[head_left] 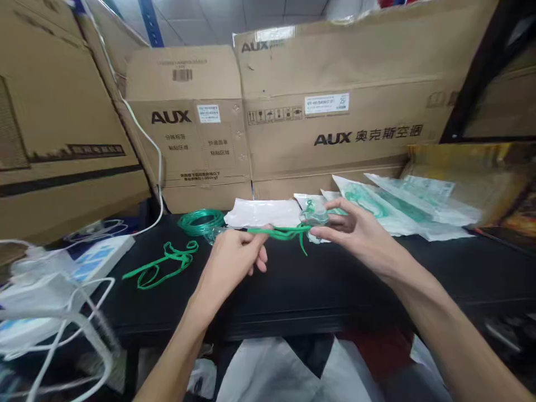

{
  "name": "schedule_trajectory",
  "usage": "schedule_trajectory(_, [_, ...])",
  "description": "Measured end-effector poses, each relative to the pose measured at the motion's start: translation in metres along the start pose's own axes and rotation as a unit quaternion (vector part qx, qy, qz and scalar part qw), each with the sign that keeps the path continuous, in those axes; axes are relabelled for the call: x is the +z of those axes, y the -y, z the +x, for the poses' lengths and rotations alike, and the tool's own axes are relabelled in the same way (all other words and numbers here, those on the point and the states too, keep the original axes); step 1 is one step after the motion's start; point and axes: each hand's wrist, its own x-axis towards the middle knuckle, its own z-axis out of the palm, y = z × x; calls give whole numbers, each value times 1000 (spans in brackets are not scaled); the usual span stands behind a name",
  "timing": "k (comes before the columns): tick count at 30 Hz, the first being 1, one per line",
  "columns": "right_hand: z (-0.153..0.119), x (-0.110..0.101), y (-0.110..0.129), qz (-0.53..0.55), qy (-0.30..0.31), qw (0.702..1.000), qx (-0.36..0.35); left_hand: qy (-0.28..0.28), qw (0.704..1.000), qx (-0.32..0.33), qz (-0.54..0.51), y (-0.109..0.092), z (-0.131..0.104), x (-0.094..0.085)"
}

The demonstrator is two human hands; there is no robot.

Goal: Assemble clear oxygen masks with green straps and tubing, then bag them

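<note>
Since this green strap [288, 231] mid-frame looks soft, light and kinda stretchy, I'd grab it near the ends; my left hand [234, 252] pinches it, my right hand [363, 234] grips a clear plastic piece [315, 215].

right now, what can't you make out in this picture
Head view: green strap, the stretch inside the left hand, covered by that hand.
Head view: clear piece, outline blurred, partly covered by the right hand.
Head view: larger white label, fine print, too small.
Head view: power strip, near end, cut off by the left edge.
</note>
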Motion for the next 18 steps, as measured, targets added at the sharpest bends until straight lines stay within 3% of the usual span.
schedule_trajectory(4, [1,6,-8,-9,27,999,14,-135,988,73,16,-9,-1,-4])
schedule_trajectory(7, [1,8,-13,28,43,998,19,-242,967,77,0,-8,0,-8])
schedule_trajectory(9, [2,8,-17,40,44,998,25,-282,955,86,-37,-6,1,-11])
schedule_trajectory(11, [4,7,-21,33,42,998,36,-254,959,109,-61,-6,0,-12])
schedule_trajectory(16, [7,5,-24,29,80,994,70,-23,986,162,-9,-10,-6,5])
schedule_trajectory(18, [7,6,-23,42,88,992,81,36,986,164,10,-9,-6,18])
